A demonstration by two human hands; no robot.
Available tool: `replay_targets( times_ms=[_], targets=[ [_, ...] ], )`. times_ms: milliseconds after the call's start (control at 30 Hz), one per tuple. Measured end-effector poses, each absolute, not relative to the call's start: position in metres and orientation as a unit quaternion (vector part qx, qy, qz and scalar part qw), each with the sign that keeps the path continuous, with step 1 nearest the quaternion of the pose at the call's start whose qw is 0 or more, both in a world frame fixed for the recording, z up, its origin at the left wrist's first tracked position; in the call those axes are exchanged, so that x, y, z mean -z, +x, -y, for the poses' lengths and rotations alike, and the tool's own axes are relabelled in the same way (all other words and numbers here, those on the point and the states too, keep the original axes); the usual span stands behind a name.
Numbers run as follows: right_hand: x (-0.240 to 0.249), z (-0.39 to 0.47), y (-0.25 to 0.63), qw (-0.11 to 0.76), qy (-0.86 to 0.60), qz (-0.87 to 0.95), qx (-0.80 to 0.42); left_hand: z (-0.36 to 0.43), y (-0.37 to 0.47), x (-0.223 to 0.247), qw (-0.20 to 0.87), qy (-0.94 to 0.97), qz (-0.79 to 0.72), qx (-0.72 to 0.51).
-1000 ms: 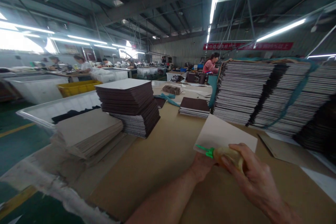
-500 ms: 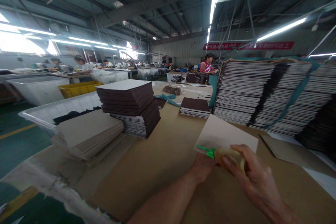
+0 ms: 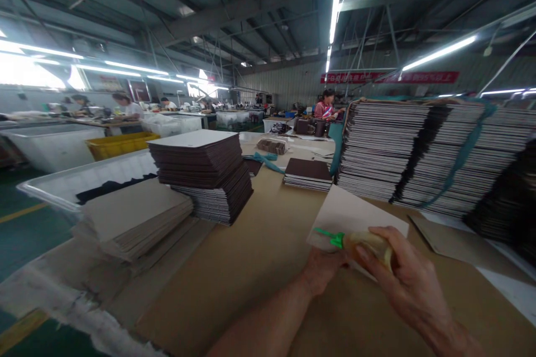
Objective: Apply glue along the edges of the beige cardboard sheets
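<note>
A yellowish squeeze bottle with a green nozzle is gripped in my right hand, its nozzle pointing left above a pale board. My left hand is at the near left edge of this board, its fingers closed against that edge and partly hidden beneath the bottle. The board lies at a slant over the brown tabletop. Beyond it sits a short stack of dark-topped boards.
On the left rise a tall stack of brown boards and a lower beige stack. A strapped, high stack stands at the right. Behind the table are a yellow bin and a seated person.
The view has shifted slightly. Both hands keep nearly the same hold, and the nozzle has moved a little over the board's near left part.
</note>
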State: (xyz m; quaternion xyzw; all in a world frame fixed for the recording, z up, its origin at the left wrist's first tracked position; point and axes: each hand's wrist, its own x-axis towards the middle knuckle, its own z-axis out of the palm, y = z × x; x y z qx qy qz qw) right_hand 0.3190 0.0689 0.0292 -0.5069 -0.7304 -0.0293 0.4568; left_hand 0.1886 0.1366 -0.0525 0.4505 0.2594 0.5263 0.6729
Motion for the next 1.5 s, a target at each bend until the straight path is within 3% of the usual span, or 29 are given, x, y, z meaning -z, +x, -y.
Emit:
replay_targets(
  times_ms=[267,467,600,767,1000,1500],
  targets=[
    [-0.034,-0.082,0.325,0.498,-0.497,0.702,0.108,-0.141,0.189,0.059,0.673,0.446,-0.27,-0.525],
    [-0.037,-0.077,0.322,0.475,-0.496,0.726,0.037,-0.14,0.189,0.059,0.669,0.45,-0.28,-0.521],
    [-0.04,-0.081,0.327,0.495,-0.51,0.696,0.101,-0.14,0.19,0.059,0.661,0.449,-0.291,-0.526],
    [-0.043,-0.076,0.32,0.477,-0.5,0.722,0.035,-0.139,0.188,0.055,0.665,0.453,-0.278,-0.524],
    [-0.043,-0.086,0.327,0.489,-0.51,0.7,0.107,-0.142,0.191,0.061,0.656,0.445,-0.295,-0.534],
    [-0.038,-0.09,0.336,0.502,-0.506,0.699,0.06,-0.138,0.188,0.054,0.659,0.457,-0.297,-0.518]
  ],
)
